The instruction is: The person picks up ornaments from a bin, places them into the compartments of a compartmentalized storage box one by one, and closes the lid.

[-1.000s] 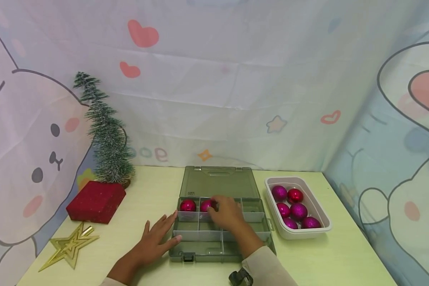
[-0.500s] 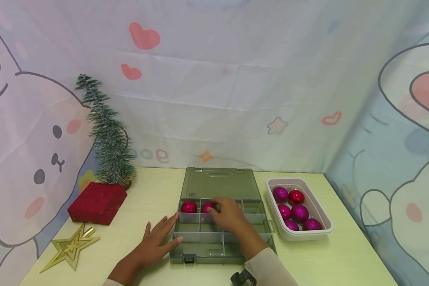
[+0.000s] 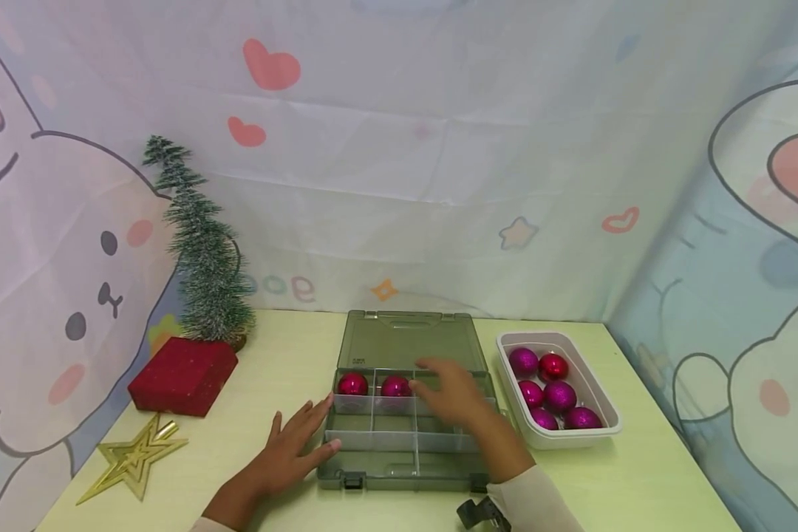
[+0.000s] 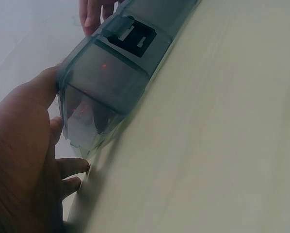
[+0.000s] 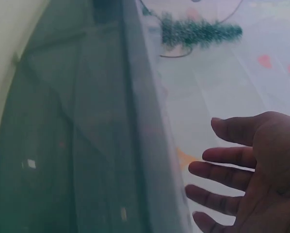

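Note:
A translucent grey-green divided box (image 3: 370, 462) lies with its lid (image 3: 408, 340) folded back. Two shiny ornament balls sit in its back row: a red ball (image 3: 352, 384) in the left compartment and a pinkish-red ball (image 3: 395, 386) in the one beside it. My right hand (image 3: 454, 391) hovers over the back right of the box, fingers extended and holding nothing; the right wrist view shows that hand (image 5: 261, 170) spread. Flat beside the box's left side, my left hand (image 3: 292, 451) touches its edge with fingers straight. In the left wrist view, the left hand (image 4: 28, 141) rests against the box wall (image 4: 106, 73).
A white tub (image 3: 608, 421) with several purple and red balls stands right of the box. At the left are a small artificial tree (image 3: 209, 273), a red velvety block (image 3: 182, 377) and a gold star topper (image 3: 133, 458). A printed cloth (image 3: 399, 148) hangs behind the table.
My right hand has let go of the pinkish-red ball, leaving it in its compartment, and moved right with its fingers opened out. The left hand has stayed in place.

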The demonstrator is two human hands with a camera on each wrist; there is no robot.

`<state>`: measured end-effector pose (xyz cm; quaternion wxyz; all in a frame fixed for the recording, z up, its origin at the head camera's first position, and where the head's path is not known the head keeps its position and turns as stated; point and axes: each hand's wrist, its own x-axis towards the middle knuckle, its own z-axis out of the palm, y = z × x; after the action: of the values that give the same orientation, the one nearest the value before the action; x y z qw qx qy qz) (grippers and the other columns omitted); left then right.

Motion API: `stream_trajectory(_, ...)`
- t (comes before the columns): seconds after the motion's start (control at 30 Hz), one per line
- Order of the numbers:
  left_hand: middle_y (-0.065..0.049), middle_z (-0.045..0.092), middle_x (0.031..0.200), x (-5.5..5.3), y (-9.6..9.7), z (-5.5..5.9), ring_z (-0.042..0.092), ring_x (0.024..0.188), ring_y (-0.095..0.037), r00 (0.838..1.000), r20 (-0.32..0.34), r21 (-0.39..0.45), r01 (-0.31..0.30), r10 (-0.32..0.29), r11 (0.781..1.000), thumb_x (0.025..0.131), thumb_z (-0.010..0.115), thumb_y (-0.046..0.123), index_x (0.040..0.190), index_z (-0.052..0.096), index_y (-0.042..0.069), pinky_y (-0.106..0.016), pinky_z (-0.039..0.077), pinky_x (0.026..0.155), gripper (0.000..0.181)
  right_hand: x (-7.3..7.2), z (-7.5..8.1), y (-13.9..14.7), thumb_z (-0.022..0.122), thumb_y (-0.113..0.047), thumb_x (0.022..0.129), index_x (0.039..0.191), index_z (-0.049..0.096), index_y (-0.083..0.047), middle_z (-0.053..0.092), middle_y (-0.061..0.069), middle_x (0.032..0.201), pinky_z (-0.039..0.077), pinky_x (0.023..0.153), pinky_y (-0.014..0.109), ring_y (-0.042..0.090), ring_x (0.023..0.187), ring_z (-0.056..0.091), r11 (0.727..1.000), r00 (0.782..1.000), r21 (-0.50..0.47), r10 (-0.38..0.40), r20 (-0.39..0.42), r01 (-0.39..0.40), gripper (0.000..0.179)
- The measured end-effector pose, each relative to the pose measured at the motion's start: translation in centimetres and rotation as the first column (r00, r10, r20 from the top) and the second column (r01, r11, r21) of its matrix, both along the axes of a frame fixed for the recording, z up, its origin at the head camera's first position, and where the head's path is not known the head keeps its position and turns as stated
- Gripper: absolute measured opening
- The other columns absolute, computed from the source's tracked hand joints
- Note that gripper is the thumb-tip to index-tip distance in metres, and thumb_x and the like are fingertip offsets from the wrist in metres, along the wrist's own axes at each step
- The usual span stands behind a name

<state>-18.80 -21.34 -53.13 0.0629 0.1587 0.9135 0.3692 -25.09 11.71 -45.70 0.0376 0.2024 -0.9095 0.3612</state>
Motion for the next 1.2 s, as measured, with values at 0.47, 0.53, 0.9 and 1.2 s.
stream_trajectory(0.47,-0.011,0.03,0.182,0.0,0.0,0.0,0.015,0.17,-0.049,1.0,-0.012,-0.008,0.001,-0.001,1.0,0.109,0.061,0.052,0.177,0.021,0.028,-0.085,-0.015,0.122,0.082,0.6,1.3,6.4,0.075,-0.019,0.105,0.141,0.071,-0.005,0.073,0.016,0.141,0.057,0.108,0.063,0.039,0.129,0.069,0.999,0.992,-0.05,-0.001,-0.126,-0.005,0.039)
stream_trajectory(0.53,-0.011,0.03,0.182,0.0,-0.1,0.0,0.015,0.17,-0.049,1.0,-0.018,-0.009,0.001,-0.001,1.0,0.109,0.061,0.052,0.177,0.021,0.028,-0.085,-0.015,0.122,0.082,0.7,1.3,7.3,0.076,-0.017,0.104,0.14,0.072,-0.005,0.073,0.016,0.139,0.059,0.105,0.063,0.038,0.127,0.07,0.998,0.988,-0.058,-0.007,-0.154,-0.002,0.038)
stream_trajectory(0.9,-0.011,0.03,0.182,0.0,0.0,0.1,0.015,0.17,-0.049,1.0,-0.014,-0.001,0.001,-0.001,1.0,0.109,0.061,0.052,0.177,0.022,0.028,-0.084,-0.016,0.123,0.082,0.9,0.3,12.1,0.08,-0.007,0.098,0.128,0.076,-0.001,0.077,0.016,0.127,0.066,0.09,0.047,0.033,0.107,0.074,0.993,0.951,-0.092,-0.103,-0.292,0.079,0.03)
stream_trajectory(1.2,-0.01,0.03,0.182,0.0,0.0,0.0,0.016,0.17,-0.049,1.0,-0.022,-0.002,0.001,-0.001,1.0,0.109,0.061,0.052,0.177,0.022,0.028,-0.085,-0.015,0.123,0.082,0.8,-0.4,15.1,0.083,0.004,0.092,0.119,0.077,0.003,0.076,0.018,0.116,0.055,0.077,0.016,0.02,0.093,0.063,0.989,0.895,-0.134,-0.109,-0.432,0.056,0.028)
